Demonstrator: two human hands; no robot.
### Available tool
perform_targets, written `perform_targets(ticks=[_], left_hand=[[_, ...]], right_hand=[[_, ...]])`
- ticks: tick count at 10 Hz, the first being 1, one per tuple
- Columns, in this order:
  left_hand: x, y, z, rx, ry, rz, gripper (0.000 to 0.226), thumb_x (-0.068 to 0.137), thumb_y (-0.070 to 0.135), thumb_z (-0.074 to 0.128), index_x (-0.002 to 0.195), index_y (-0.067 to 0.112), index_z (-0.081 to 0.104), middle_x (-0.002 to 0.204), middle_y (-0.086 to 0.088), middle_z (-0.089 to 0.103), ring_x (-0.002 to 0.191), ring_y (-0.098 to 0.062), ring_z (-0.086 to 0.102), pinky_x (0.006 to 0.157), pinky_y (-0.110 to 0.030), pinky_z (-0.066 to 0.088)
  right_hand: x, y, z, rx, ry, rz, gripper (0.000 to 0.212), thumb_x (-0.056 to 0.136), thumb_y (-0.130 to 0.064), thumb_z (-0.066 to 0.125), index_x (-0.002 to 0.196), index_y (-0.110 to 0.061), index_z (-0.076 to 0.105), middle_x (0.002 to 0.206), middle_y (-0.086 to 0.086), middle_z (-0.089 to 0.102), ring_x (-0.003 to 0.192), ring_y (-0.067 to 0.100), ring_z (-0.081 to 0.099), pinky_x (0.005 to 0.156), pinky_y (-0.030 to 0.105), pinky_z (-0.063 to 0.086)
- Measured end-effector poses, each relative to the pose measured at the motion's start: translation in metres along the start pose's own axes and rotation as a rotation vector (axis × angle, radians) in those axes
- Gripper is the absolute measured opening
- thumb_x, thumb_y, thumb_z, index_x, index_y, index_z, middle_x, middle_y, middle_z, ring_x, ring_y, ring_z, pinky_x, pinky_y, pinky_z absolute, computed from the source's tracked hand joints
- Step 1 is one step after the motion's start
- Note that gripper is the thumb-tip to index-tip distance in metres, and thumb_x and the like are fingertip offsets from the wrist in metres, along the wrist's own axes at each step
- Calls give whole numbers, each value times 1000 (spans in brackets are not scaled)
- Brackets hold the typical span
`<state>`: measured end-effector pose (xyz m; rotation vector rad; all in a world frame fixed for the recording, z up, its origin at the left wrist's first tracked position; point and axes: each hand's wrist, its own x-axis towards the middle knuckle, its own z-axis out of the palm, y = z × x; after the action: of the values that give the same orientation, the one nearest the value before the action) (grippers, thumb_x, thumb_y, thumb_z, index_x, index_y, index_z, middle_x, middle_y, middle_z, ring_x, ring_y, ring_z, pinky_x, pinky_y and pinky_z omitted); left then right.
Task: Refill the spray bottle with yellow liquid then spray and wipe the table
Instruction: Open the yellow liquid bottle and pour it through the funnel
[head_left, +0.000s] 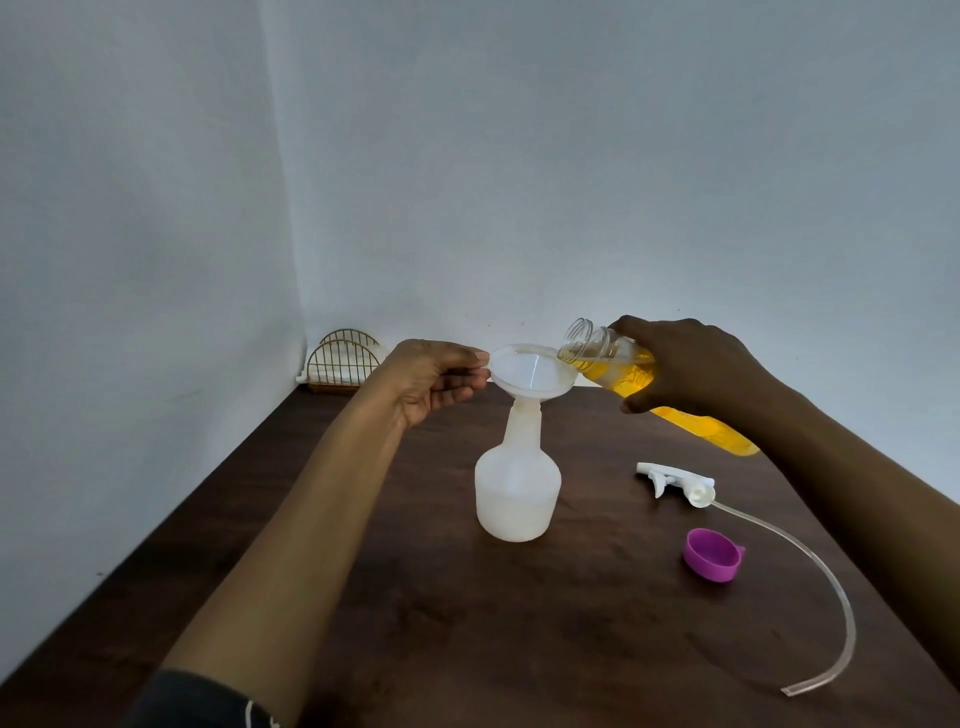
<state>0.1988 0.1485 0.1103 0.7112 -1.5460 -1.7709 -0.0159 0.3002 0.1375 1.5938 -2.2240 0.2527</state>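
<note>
A white translucent spray bottle (518, 486) stands upright on the dark wooden table (467, 623), with a white funnel (532, 375) set in its neck. My left hand (434, 379) pinches the funnel's rim on the left side. My right hand (685, 366) grips a clear bottle of yellow liquid (631, 376), tilted so its open mouth lies over the funnel's right edge. The liquid reaches close to the mouth. The white spray head (675, 480) with its long clear tube (826, 587) lies on the table to the right.
A purple cap (711, 553) lies on its side right of the spray bottle. A gold wire rack (343, 364) stands in the far left corner against the wall. The table's left edge runs along the wall.
</note>
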Motion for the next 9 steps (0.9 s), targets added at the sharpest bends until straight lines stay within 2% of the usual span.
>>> perform_targets(ticks=[9], left_hand=[[1, -1, -2, -11, -6, 0, 8, 83, 2, 62, 77, 4, 68, 57, -3, 70, 49, -6, 65, 44, -16, 51]], right_hand=[[0, -1, -1, -8, 4, 0, 77, 63, -44, 79, 129, -35, 41, 110, -4, 62, 103, 23, 54, 65, 29, 34]])
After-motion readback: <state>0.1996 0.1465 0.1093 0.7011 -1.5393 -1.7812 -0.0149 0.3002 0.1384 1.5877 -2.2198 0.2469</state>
